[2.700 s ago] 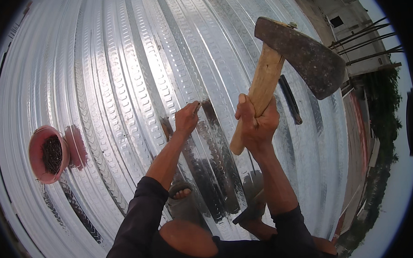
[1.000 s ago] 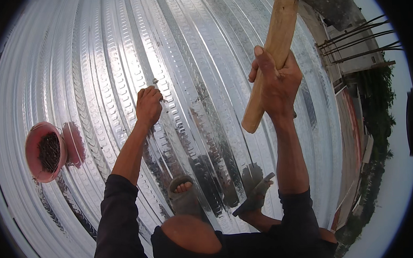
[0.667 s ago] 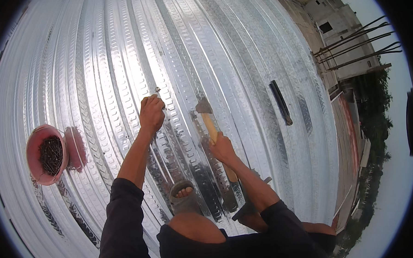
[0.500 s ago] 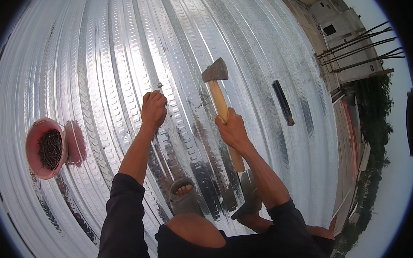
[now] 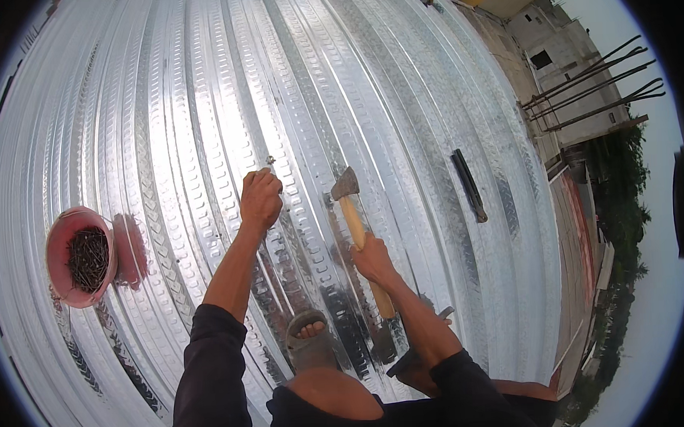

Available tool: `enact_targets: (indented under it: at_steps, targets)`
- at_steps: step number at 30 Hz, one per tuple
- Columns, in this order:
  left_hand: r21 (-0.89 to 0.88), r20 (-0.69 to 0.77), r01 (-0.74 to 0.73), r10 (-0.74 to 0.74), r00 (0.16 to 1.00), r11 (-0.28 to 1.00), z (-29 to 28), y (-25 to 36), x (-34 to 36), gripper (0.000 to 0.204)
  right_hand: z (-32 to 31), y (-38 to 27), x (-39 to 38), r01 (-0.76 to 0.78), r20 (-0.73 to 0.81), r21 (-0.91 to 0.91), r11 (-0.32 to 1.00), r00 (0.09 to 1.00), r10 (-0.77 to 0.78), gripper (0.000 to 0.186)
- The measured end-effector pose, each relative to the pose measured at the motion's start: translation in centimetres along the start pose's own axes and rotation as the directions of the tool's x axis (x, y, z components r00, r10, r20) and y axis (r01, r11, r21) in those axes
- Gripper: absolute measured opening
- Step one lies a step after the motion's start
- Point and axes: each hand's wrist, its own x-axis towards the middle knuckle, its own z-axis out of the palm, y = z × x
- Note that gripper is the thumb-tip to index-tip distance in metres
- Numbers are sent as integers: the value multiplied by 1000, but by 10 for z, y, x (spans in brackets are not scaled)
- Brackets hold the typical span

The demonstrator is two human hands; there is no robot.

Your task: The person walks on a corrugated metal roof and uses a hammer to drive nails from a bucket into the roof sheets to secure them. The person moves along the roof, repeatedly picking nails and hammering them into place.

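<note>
In my right hand [image 5: 372, 258] is a hatchet, gripped around its pale wooden handle [image 5: 352, 221]. Its dark metal head [image 5: 345, 183] points away from me, over the ribbed metal decking [image 5: 402, 180], to the right of my other hand. My left hand [image 5: 262, 199] is closed low against the decking, fingers pinched together. Whatever those fingers hold, if anything, is hidden. Just beyond the fingertips sits a small shiny bit [image 5: 270, 160] on the metal.
At left stands a pink bucket [image 5: 58, 256] with many dark nails [image 5: 89, 259] in it. A black bar-like tool [image 5: 468, 185] lies at right. My sandalled foot [image 5: 309, 337] is on the decking. Bare rods [image 5: 596, 88] jut out beyond the right edge, near a grey building [image 5: 556, 40].
My right hand and the hatchet have come down and nearer to me, with the head now lower over the decking. My left hand stays closed at the same spot; the view has shifted slightly.
</note>
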Motion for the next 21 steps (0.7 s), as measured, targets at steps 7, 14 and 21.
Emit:
enact_targets:
  at_steps: [7, 14, 21]
  targets:
    - [-30, 17, 12, -12, 1000, 999, 6, 6, -26, 12, -152, -124, -1, 180, -275, 325, 929, 957, -89, 26]
    - [-21, 11, 3, -3, 1000, 1000, -4, -8, -26, 13, -93, -97, -8, 660, -779, 186, 728, 550, -300, 29]
    - [-79, -2, -95, 95, 995, 992, 25, 45, -15, 11, -5, 62, -68, -240, 114, -74, 968, 962, 247, 42]
